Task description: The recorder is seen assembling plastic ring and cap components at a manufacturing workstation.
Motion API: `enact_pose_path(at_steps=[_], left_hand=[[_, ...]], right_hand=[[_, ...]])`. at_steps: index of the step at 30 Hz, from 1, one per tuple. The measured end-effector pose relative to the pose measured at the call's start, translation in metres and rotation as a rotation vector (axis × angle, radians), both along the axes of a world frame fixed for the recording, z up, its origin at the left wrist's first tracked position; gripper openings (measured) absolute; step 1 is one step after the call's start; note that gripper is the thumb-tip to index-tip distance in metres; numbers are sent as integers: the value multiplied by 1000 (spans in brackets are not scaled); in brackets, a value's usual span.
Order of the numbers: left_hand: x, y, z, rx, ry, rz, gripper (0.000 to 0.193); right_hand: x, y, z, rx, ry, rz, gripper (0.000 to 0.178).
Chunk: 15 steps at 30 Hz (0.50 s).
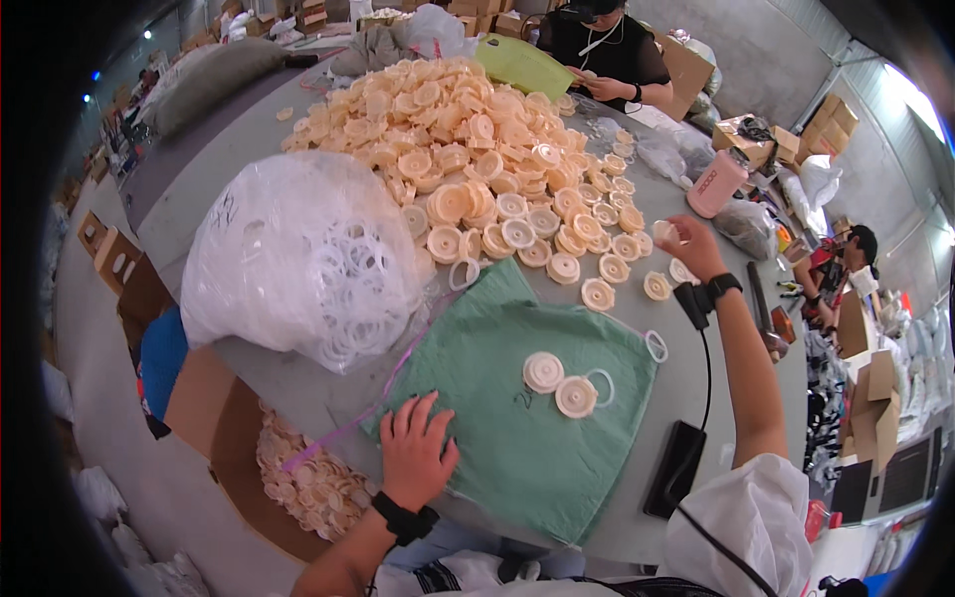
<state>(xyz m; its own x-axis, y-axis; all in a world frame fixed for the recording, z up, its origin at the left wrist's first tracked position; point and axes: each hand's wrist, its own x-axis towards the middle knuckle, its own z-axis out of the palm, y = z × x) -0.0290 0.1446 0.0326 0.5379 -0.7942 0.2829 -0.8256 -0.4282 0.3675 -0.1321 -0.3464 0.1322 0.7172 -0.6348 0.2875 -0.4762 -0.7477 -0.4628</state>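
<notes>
My left hand (416, 450) lies with its fingers spread on the near left edge of a green cloth or bag (477, 398). Out to the right, my right hand (696, 247) pinches a pale round plastic disc (665, 233) at the edge of the pile. Two cream plastic discs (543, 372) rest on the green cloth, with a thin white ring (603, 386) beside them. Another white ring (656, 346) sits at the cloth's right edge. A large heap of cream plastic discs (438, 119) covers the far middle of the table, with loose ones spreading rightward.
A clear bag of white rings (298, 259) bulges on the left. Below it stands a cardboard box (234, 468) of discs. A black phone (676, 468), a pink bottle (718, 183) and a hammer-like tool (764, 308) are on the right. A co-worker (607, 55) sits across the table.
</notes>
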Motion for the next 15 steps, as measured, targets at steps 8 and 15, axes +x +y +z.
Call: enact_pose_path(at_steps=[8, 15], left_hand=[[5, 9, -9, -91, -1, 30, 35], [0, 7, -16, -174, -19, 14, 33]], right_hand=[[-40, 256, 3, -47, 52, 596, 53], [-65, 327, -62, -30, 162, 555, 57]])
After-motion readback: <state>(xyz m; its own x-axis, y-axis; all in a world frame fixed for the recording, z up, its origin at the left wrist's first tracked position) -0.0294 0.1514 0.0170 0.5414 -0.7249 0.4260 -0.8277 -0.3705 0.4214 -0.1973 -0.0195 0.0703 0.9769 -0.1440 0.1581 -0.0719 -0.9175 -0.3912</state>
